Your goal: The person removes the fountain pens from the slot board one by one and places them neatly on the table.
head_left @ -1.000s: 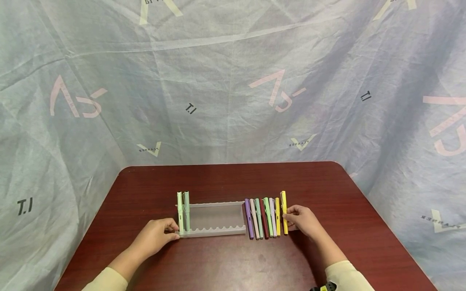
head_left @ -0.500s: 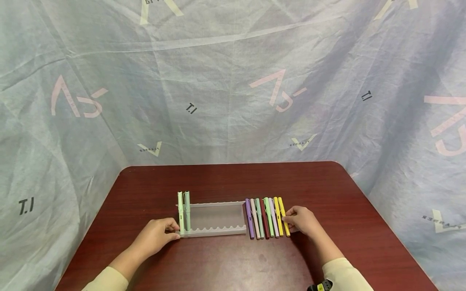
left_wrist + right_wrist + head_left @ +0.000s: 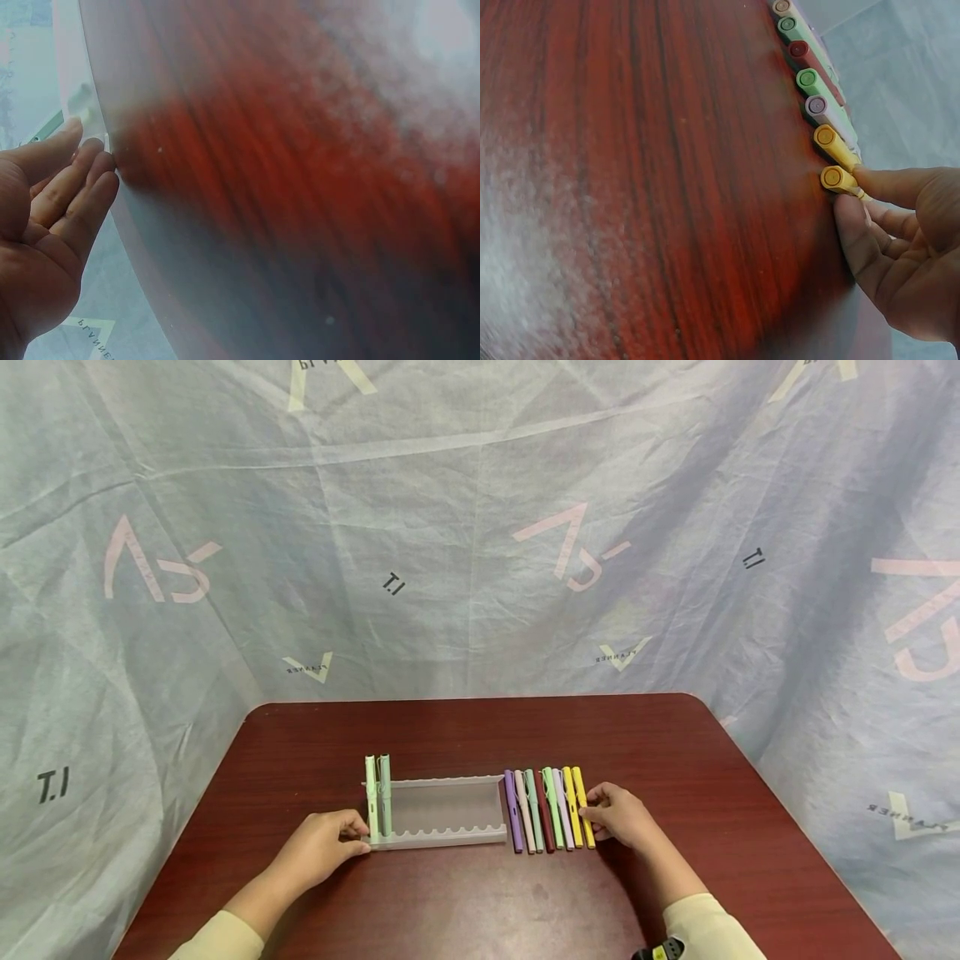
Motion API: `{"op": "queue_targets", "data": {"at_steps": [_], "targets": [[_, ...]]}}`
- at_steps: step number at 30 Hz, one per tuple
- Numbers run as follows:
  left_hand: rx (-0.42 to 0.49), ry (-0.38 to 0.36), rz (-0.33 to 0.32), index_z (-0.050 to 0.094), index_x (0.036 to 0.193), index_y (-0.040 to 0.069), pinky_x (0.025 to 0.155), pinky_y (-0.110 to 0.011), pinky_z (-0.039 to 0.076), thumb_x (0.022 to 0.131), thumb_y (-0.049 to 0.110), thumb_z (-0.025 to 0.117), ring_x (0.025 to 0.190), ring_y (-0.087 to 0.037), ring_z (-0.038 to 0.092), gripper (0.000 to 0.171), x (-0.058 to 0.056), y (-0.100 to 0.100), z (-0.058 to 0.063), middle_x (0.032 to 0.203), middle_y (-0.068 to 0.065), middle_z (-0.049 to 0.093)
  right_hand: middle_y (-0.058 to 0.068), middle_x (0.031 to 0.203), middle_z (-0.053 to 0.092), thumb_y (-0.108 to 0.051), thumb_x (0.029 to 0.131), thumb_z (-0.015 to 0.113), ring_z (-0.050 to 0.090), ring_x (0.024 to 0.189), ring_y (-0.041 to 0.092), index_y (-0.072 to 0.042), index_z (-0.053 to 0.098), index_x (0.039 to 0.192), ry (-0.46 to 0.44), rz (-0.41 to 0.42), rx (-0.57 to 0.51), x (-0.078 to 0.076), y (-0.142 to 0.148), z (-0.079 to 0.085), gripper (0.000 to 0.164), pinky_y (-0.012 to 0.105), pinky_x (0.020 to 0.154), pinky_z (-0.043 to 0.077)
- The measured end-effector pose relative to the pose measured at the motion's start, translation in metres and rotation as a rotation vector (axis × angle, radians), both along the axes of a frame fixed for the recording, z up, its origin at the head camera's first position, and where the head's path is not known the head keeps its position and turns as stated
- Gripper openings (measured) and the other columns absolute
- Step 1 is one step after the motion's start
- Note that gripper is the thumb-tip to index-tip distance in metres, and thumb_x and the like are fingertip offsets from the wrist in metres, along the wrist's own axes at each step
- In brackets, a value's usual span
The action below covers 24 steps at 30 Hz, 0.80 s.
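At the left end of a pale notched pen tray (image 3: 450, 837), my left hand (image 3: 330, 843) grips the tray's corner between thumb and fingers. In the left wrist view that hand (image 3: 52, 202) covers most of the contact. A pale green pen (image 3: 371, 797) and a grey-green pen (image 3: 386, 797) lie across the tray's left notches. My right hand (image 3: 618, 814) pinches the outermost yellow pen (image 3: 584, 810) at the right end of a row of pens on the table. Another yellow pen (image 3: 832, 142) lies just beside it, with the thumb of my right hand (image 3: 911, 244) near both.
Right of the tray, the row holds a purple pen (image 3: 513, 810), a pink pen (image 3: 524, 814), a dark red pen (image 3: 545, 814), a light green pen (image 3: 553, 810) and others, side by side. The dark red-brown table (image 3: 465, 735) ends at a grey curtain (image 3: 465, 610).
My right hand has lowered the outer yellow pen and brought it left against the row, still in its grip. My left hand stays at the tray's end.
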<state>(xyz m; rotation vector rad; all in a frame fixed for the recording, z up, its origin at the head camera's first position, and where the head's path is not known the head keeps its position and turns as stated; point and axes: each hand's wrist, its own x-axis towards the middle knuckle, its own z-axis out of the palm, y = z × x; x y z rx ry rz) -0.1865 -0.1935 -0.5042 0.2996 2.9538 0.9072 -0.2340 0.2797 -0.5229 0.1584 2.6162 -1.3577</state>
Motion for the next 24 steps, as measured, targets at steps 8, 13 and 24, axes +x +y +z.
{"op": "queue_targets", "data": {"at_steps": [8, 13, 24], "targets": [[-0.003, -0.01, 0.004, 0.067, 0.085, 0.026, 0.076, -0.032, 0.052, 0.081, 0.021, 0.081, 0.083, -0.007, 0.065, 0.015, 0.0, 0.0, 0.001, 0.084, 0.014, 0.069, 0.011, 0.091, 0.064, -0.016, 0.092, 0.07, 0.063, 0.07, 0.02, -0.001, 0.06, 0.114, -0.005, 0.01, -0.009, 0.001, 0.0, 0.001, 0.028, 0.035, 0.062, 0.057], [-0.003, -0.007, -0.003, 0.067, 0.085, 0.027, 0.076, -0.032, 0.052, 0.081, 0.022, 0.08, 0.083, -0.006, 0.064, 0.015, -0.001, 0.0, 0.002, 0.084, 0.014, 0.069, 0.013, 0.094, 0.066, -0.021, 0.094, 0.067, 0.063, 0.071, 0.022, 0.002, 0.059, 0.115, -0.009, 0.004, -0.069, 0.001, 0.002, 0.007, 0.032, 0.037, 0.062, 0.058], [-0.007, 0.0, -0.007, 0.067, 0.085, 0.027, 0.076, -0.031, 0.052, 0.08, 0.021, 0.081, 0.082, -0.005, 0.064, 0.015, -0.001, 0.0, 0.0, 0.083, 0.015, 0.069, 0.017, 0.089, 0.064, -0.03, 0.099, 0.059, 0.059, 0.067, 0.025, -0.005, 0.061, 0.113, 0.189, -0.008, -0.033, -0.008, -0.008, 0.012, 0.029, 0.034, 0.059, 0.054]]}}
